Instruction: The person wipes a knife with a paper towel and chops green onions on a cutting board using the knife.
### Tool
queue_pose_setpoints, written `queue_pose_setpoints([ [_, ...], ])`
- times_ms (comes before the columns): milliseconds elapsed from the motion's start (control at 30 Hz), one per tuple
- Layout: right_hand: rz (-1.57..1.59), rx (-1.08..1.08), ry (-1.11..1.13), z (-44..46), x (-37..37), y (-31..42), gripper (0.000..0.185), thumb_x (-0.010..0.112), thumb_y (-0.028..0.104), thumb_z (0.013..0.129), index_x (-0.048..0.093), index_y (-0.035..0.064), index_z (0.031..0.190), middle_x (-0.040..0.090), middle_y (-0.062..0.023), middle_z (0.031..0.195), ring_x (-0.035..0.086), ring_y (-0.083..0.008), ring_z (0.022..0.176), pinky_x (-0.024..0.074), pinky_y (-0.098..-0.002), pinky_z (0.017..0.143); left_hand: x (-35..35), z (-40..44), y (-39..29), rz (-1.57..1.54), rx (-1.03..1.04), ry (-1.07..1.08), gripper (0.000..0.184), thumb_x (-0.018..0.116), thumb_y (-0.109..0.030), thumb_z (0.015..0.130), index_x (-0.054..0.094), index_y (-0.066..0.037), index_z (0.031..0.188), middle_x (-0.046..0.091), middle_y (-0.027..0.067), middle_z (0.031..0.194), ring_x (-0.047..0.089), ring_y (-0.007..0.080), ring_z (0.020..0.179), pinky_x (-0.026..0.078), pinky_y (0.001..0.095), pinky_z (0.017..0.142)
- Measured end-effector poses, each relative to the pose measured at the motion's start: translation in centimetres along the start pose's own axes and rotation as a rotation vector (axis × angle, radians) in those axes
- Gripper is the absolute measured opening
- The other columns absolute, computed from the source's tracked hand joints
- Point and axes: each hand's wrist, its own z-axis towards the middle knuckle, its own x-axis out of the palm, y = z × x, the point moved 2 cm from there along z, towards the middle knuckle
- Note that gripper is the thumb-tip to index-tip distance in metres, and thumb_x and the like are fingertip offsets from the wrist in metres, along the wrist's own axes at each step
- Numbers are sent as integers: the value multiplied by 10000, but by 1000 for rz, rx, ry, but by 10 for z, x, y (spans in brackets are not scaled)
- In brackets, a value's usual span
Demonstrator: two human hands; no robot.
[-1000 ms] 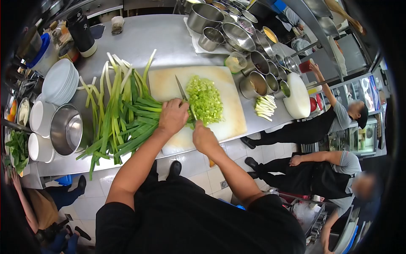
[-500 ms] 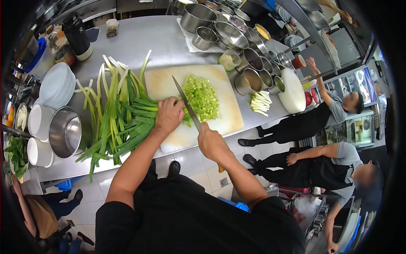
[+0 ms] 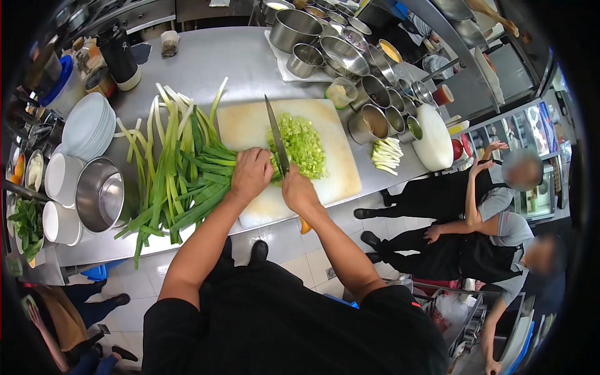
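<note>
My left hand [image 3: 252, 173] is closed over a bunch of green onions [image 3: 194, 178], pressing their cut ends on the white cutting board [image 3: 250, 116]. The long leaves and pale stalks spread left over the steel counter. My right hand [image 3: 301, 192] grips a chef's knife [image 3: 274, 130], its yellow-orange handle end showing below the fist. The blade points away from me, just right of my left fingertips. Against its right side lies a pile of chopped green onion [image 3: 302, 147].
Steel pots [image 3: 295, 30] and small pans crowd the back right. Cut white stalks [image 3: 386, 156] lie right of the board. Stacked plates [image 3: 90, 128] and a steel bowl [image 3: 100, 194] stand at left. Two co-workers [image 3: 437, 187] stand at right; another person [image 3: 65, 312] is lower left.
My right hand and the knife have shifted left and away from me, bringing the blade nearer my left fingers. A co-worker at right has lowered a raised arm.
</note>
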Motion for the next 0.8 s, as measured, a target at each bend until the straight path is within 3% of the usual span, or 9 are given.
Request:
queue_pose_setpoints([
  [133,-82,62,113,-46,-52,25,218,448,125,983,458,-64,1092,660,-384,875,665,-539,861,533,-586,796,-5,1,-5,32,21,16,217,667,-101,795,632,-77,1008,578,113,976,578,309,965,442,455,870],
  [300,-147,46,229,-54,-42,19,224,443,118,973,466,-69,1095,659,-391,892,657,-556,873,524,-589,827,-4,1,-4,52,6,68,225,671,-106,790,636,-85,1011,578,110,984,578,302,967,441,453,870],
  [467,-74,14,84,1,18,3,247,443,132,990,475,-71,1129,662,-381,879,656,-549,866,529,-585,819,-1,0,-2,58,6,63,233,667,-107,790,637,-78,1019,578,129,1009,573,315,985,445,460,864],
  [567,139,-42,0,20,16,-8,253,442,157,1013,478,-64,1130,661,-374,878,652,-541,869,522,-588,809,-1,-1,-4,89,8,29,240,661,-96,790,634,-65,1026,577,147,1022,575,330,974,447,465,860],
  [633,101,7,-37,19,9,-6,283,446,197,1029,478,-65,1131,658,-366,861,645,-543,860,511,-596,795,-3,1,-7,89,21,22,243,655,-88,790,622,-57,1029,574,155,1020,574,341,973,447,469,858],
  [700,282,89,-14,6,0,-9,256,583,193,985,480,-23,1079,665,-327,852,660,-511,852,519,-559,767,-3,0,-6,86,23,20,246,650,-80,790,610,-49,1031,571,164,1018,573,352,972,447,472,856],
  [733,285,89,-16,-1,-3,-6,256,583,193,985,480,-23,1079,665,-327,852,660,-511,852,519,-559,767,-1,0,-4,85,14,-7,237,642,-76,794,596,-44,1025,569,168,1017,571,361,965,446,478,851],
  [800,148,8,-23,-16,-7,0,422,735,230,895,453,-19,1087,675,-317,864,671,-500,874,532,-546,777,2,0,-4,82,11,-29,229,634,-72,798,581,-39,1018,567,172,1016,568,370,958,444,483,845],
])
